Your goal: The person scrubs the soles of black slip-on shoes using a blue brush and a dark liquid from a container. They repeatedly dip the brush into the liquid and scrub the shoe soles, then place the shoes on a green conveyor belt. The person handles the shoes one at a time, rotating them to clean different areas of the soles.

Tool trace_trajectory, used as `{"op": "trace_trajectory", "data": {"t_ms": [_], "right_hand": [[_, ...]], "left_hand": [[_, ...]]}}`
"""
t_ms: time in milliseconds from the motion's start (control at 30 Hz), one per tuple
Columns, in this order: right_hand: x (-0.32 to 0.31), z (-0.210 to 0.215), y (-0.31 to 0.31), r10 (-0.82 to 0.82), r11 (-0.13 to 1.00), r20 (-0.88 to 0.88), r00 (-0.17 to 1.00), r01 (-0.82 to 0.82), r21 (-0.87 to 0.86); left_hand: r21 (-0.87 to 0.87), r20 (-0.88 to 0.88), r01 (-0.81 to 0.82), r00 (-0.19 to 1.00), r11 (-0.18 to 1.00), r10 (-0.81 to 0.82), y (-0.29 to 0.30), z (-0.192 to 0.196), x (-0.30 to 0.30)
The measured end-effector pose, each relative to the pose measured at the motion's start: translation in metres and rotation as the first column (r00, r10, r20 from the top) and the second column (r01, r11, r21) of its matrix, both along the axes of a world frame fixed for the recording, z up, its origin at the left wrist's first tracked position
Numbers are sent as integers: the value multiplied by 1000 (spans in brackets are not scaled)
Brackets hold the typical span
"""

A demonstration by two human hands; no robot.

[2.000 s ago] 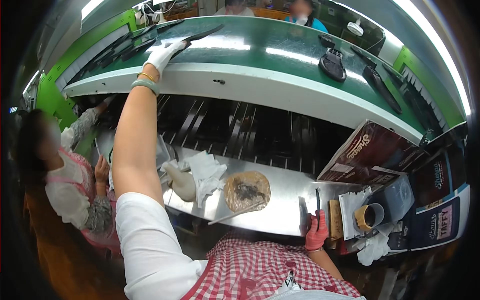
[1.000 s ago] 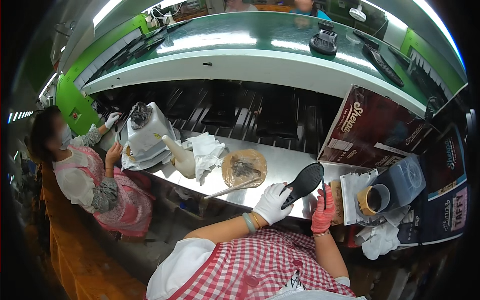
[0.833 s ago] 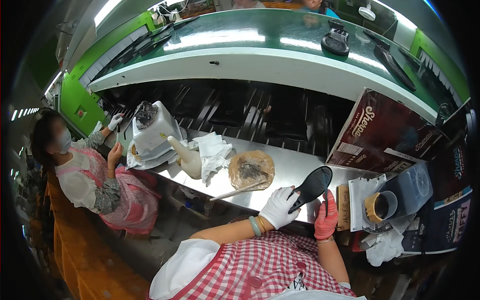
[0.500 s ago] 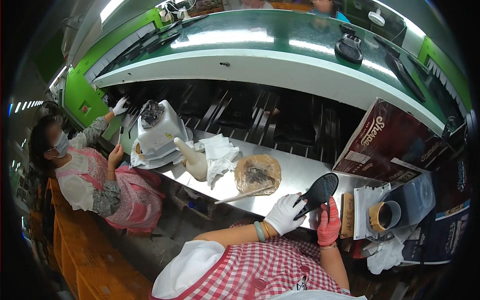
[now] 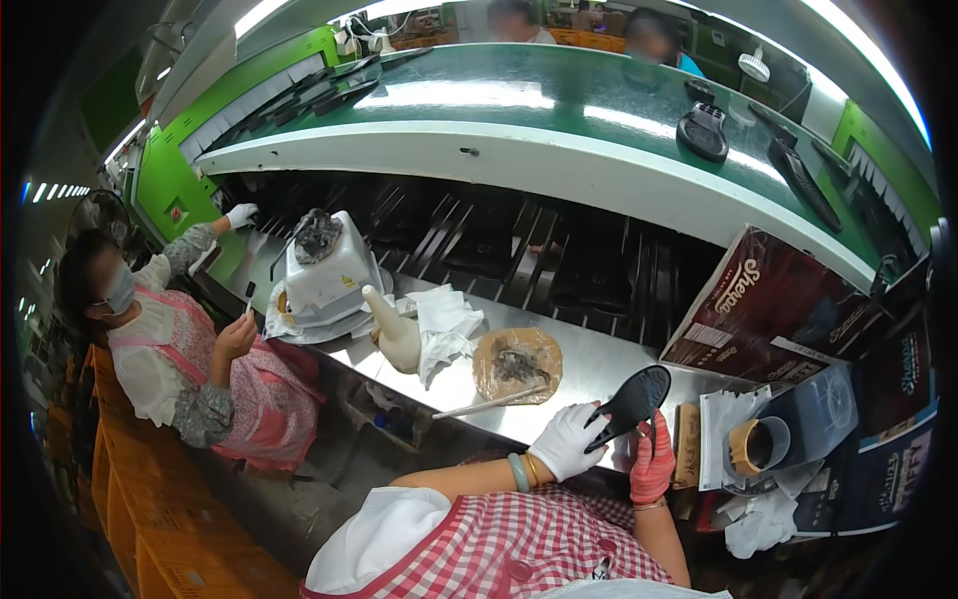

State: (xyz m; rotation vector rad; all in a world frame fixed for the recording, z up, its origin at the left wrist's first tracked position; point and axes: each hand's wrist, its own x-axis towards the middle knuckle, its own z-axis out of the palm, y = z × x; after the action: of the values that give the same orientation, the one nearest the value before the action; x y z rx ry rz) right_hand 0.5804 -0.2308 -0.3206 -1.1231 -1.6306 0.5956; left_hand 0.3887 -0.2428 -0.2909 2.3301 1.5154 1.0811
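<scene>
My left hand (image 5: 569,442), in a white glove, grips the heel end of a black shoe sole (image 5: 637,401) by its edge. The sole is tilted over the near edge of the metal bench, its wider end pointing away to the right. Close by on its right, my right hand (image 5: 652,467) wears a pink-red glove. Its fingers are closed around a thin dark piece whose kind I cannot tell. Just beyond my left hand lies a tan wrapped pad (image 5: 517,365) with a dark smeared middle. A pale stick (image 5: 489,402) rests across its near edge.
A cream squeeze bottle (image 5: 393,334), white wipes (image 5: 449,324) and a white machine (image 5: 326,272) stand to the left. Ahead are a dark roller conveyor and a green belt (image 5: 559,100) with soles. A cup (image 5: 760,439) and boxes stand right. A co-worker (image 5: 190,349) holds a small brush.
The view has shifted slightly. My hands stay on the sole and the thin piece, with the sole turned a little. At left, the co-worker's hand with the brush has risen somewhat.
</scene>
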Motion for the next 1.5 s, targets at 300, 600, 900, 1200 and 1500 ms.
{"op": "trace_trajectory", "data": {"t_ms": [300, 600, 900, 1200, 1500], "right_hand": [[-2, 0, 0, -2, 998, -32, 999, 0, -60], [0, -6, 3, -8, 999, -21, 1000, 7, -44], [9, 1, -8, -33, 993, -148, 988, 16, -114], [47, 79, -32, -221, 974, -320, 921, 224, -28], [127, 135, -49, -426, 905, -424, 799, 375, -201]], "left_hand": [[15, 6, -2, 1000, 1000, 2, -1, -5, -2], [-37, 74, -38, 996, 999, 41, -1, -6, -6], [-280, -93, -175, 984, 944, 154, 10, -13, 3], [-549, 270, 14, 949, 835, 162, 19, 5, 10], [-260, 769, 907, -12, 330, 639, 21, 3, -1]]}}
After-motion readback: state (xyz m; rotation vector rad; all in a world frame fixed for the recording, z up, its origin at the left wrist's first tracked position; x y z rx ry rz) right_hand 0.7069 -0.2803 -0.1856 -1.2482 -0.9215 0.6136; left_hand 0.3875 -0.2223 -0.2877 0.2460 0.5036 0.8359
